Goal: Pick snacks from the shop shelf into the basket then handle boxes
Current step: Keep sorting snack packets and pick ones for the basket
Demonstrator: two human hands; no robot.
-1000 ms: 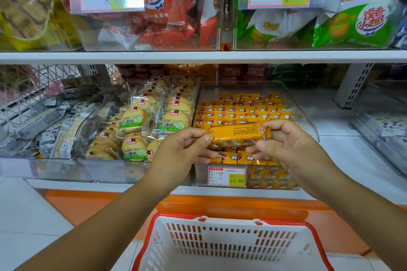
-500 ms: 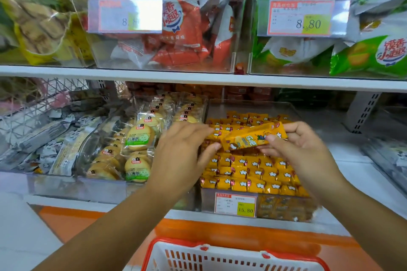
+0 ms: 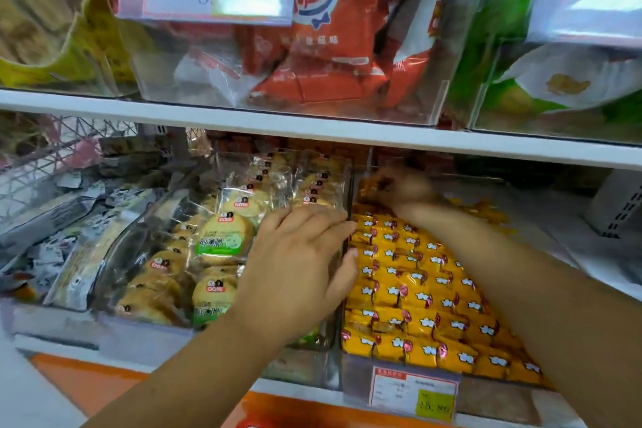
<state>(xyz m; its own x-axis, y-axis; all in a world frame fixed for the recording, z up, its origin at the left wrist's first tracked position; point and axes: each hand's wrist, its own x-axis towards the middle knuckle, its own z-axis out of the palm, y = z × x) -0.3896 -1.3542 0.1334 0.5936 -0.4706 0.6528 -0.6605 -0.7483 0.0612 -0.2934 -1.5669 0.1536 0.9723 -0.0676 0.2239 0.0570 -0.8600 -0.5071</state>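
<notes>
Yellow snack packs (image 3: 417, 292) fill a clear bin (image 3: 399, 389) on the lower shelf. My right hand (image 3: 399, 189) reaches to the back of this bin and is blurred. Its fingers curl down over a yellow snack pack (image 3: 369, 188) there. My left hand (image 3: 298, 264) hovers at the clear divider wall (image 3: 347, 181) on the bin's left side, fingers loosely extended and fingertips touching the wall's top edge. The basket is out of view.
Left of the divider sits a bin of round cakes in clear wrappers (image 3: 222, 240). The white shelf board (image 3: 312, 125) above carries bins of red bags (image 3: 330, 45) and green bags (image 3: 556, 80). A price tag (image 3: 413, 393) hangs on the bin front.
The view moved closer and up, and the basket dropped out of sight. My right hand carried the yellow pack from mid-air to the back of the bin. My left hand let go and moved to the divider.
</notes>
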